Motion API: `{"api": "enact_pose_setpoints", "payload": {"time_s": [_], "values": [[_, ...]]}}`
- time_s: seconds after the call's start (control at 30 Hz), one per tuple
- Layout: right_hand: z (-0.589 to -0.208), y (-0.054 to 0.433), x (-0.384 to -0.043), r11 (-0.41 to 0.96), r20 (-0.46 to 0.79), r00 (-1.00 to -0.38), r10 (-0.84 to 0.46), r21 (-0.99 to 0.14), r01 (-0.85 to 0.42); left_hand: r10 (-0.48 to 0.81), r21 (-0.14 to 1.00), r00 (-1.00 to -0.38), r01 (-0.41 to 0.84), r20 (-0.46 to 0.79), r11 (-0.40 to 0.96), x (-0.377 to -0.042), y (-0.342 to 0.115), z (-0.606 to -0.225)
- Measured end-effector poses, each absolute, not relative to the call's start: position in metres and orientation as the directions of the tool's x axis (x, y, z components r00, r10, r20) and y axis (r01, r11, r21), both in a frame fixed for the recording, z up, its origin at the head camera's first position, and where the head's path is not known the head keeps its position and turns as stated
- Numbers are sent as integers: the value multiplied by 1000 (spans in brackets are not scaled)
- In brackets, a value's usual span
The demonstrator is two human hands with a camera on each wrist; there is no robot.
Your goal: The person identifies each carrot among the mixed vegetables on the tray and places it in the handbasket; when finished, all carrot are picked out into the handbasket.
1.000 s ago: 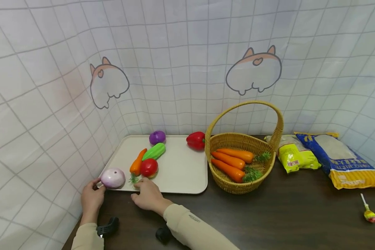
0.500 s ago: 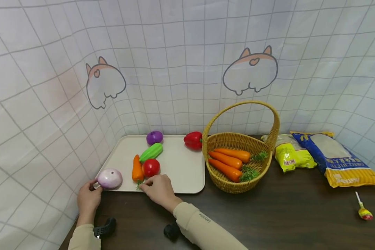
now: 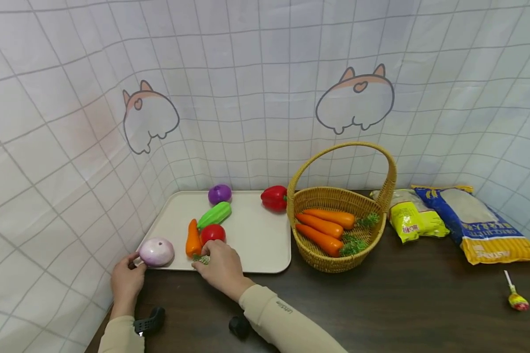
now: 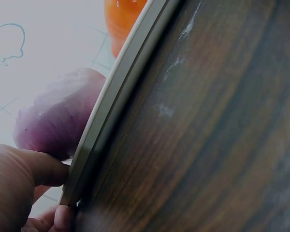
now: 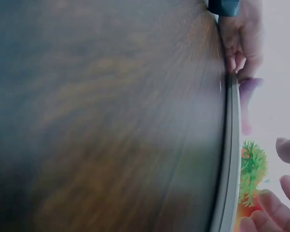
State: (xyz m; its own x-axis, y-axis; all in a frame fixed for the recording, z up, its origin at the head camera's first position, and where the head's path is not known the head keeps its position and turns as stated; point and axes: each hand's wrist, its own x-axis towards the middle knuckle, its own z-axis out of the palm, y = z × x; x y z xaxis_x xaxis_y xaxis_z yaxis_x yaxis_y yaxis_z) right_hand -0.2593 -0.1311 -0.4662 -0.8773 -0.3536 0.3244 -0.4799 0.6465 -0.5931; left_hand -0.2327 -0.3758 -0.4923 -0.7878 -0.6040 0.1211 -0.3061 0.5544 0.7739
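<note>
On the near-left corner of the beige tray [image 3: 256,245], my left hand [image 3: 127,280] pinches the rim, its thumb above and fingers below in the left wrist view. Right beside that thumb sits a pale purple onion [image 3: 156,252]. My right hand [image 3: 223,267] reaches over the tray's near edge at the leafy green top of a single carrot [image 3: 193,239]. Its thumb and fingers [image 5: 275,205] are spread apart around the leaves in the right wrist view. Touching the carrot's group are a red tomato [image 3: 213,234] and a ridged green vegetable [image 3: 215,214].
Farther back on the tray lie a purple onion [image 3: 220,194] and a red bell pepper [image 3: 274,198]. A wicker basket [image 3: 322,262] with several carrots stands at the tray's right. Beyond it are a yellow bag [image 3: 417,220], a blue-yellow bag [image 3: 477,220] and a lollipop [image 3: 517,300].
The carrot beside the tomato has swung to point straighter back. My right hand pinched its leaves half a second ago; now its fingers have parted. My left hand stays at the tray corner.
</note>
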Motion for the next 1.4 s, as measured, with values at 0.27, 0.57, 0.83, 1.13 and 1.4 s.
{"api": "enact_pose_setpoints", "payload": {"time_s": [0.27,0.57,0.83,1.13,1.4], "values": [[-465,-142,-258,614,462,-776,-430,-480,-626,-600,774,-790,-303,123,556,-234,-372,-493],[-469,-155,-268,566,388,-823,-416,-598,-568,-617,785,-779,-308,116,537,-233,-373,-491],[-473,-153,-279,590,302,-870,-390,-644,-487,-611,783,-780,-292,138,550,-230,-373,-491],[-470,-163,-285,632,212,-909,-359,-662,-404,-616,791,-778,-299,121,534,-235,-376,-491],[-470,-170,-287,630,199,-940,-277,-701,-334,-620,789,-775,-300,127,536,-233,-376,-489]]}}
